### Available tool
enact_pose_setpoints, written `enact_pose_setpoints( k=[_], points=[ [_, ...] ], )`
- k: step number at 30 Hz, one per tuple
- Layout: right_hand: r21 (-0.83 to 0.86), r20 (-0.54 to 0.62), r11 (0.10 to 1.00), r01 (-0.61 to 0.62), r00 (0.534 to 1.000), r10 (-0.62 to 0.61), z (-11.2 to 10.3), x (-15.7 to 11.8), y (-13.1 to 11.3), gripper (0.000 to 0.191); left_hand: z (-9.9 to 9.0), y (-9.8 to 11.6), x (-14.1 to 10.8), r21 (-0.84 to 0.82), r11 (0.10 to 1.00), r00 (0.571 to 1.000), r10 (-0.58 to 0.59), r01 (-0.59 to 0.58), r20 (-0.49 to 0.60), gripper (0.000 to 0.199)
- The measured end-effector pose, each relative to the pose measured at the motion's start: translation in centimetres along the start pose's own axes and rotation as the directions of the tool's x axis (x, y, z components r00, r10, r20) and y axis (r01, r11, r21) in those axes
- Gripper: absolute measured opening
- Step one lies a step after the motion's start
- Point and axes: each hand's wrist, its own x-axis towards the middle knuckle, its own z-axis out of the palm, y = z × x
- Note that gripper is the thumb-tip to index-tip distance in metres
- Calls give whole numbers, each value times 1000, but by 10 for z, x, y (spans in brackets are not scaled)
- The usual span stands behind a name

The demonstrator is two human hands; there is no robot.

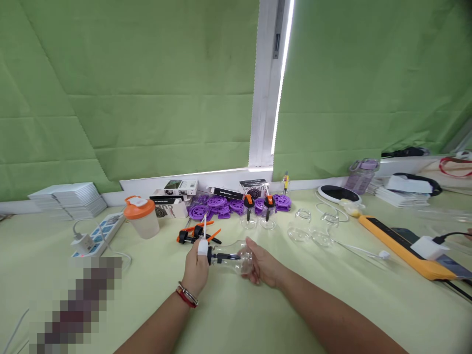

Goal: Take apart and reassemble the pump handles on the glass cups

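A clear bottle [232,250] lies on its side between my two hands, just above the table. My left hand [195,270] is closed around its white spout head [202,247], from which a thin white stem points up. My right hand [266,263] grips the bottle's wide base. A black stem shows through the clear wall. Just beyond my left hand lie several loose black and orange tops [195,235]. Farther back stand two clear bottles with orange and black tops, one left [248,221] and one right [268,221]. Two topless clear bottles [300,231] stand to the right.
Purple plastic discs [217,202] and printed boxes [180,187] are piled against the wall. An orange-lidded cup [142,219] and a white power strip [105,233] stand left, near stacked white boxes [70,199]. At right lie a yellow power strip [398,248] and a cable [357,250].
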Motion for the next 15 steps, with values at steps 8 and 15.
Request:
enact_pose_setpoints(
  k=[8, 15],
  points=[
    [-179, -16, 921, 347, 935, -355, 1, -9, -8, 65, -4, -2, 11, -26, 992, 991, -121, 120, -63, 45],
    [-118, -78, 964, 240, 965, -250, 8, -4, 3, 63, -2, -2, 0, -11, 999, 999, 50, -50, -22, 39]
  ],
)
